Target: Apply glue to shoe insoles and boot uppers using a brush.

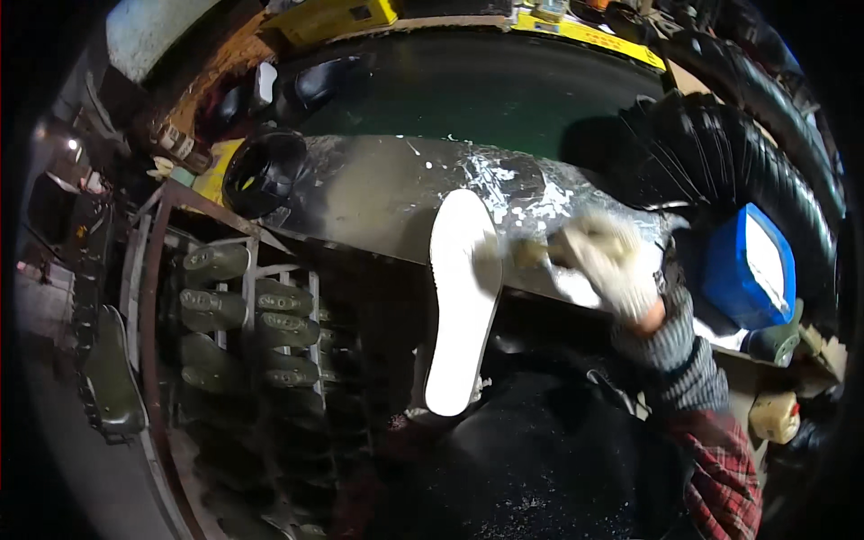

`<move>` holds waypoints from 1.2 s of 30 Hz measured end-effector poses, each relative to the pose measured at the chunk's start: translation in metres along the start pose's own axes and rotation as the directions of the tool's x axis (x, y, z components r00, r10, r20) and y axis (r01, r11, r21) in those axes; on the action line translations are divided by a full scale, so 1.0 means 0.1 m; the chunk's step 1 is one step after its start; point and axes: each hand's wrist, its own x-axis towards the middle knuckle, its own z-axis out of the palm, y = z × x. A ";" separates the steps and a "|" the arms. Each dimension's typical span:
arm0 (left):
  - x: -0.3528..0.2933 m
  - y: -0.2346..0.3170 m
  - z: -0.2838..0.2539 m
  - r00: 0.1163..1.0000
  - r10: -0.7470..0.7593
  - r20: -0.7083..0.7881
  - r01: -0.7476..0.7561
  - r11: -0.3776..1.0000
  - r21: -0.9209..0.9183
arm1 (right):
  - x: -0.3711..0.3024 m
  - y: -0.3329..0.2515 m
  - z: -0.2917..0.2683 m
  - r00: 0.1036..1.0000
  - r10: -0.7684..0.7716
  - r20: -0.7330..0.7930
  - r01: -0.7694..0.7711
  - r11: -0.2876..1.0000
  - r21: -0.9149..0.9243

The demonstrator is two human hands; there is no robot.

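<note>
A long white shoe sole (463, 297) lies lengthwise in front of me, overlapping the bench edge. My left hand (484, 387) is mostly hidden under the heel end; only bits of its glove show, and it seems to support the sole from below. Beside the sole's right edge is my right hand (607, 261), in a pale work glove smeared by motion. Its fingers are closed round what looks like a small brush (531, 253), whose blurred brownish end points at the sole.
A metal bench (378, 193) streaked with white borders a dark green belt (468, 90). On the right stand a blue container (745, 270) of white material and stacked black shoe uppers (711, 148). A rack (162, 270) with several dark shoe lasts (214, 309) is on the left.
</note>
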 end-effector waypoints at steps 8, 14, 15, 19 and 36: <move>0.00 0.02 0.26 0.995 -0.098 0.035 0.101 0.987 -0.125 | 0.61 -0.32 0.06 0.949 -0.286 -0.131 0.245 0.934 -0.259; -0.04 -0.01 0.54 0.998 -0.010 0.065 0.028 0.960 -0.279 | -0.25 -0.64 0.40 0.759 -0.421 0.496 0.646 0.583 -0.493; -0.03 -0.02 0.73 0.996 0.055 -0.072 -0.076 0.937 -0.341 | -0.30 -0.53 0.37 0.704 -0.426 0.568 0.679 0.640 -0.360; -0.01 -0.03 0.43 0.974 0.024 0.227 -0.014 0.999 -0.047 | -0.29 -0.28 0.31 0.763 -0.579 0.286 0.643 0.640 -0.420; -0.14 -0.04 0.69 0.941 0.237 -0.243 -0.178 0.954 0.242 | -0.66 0.11 0.09 0.910 -0.053 0.412 -0.001 0.992 0.129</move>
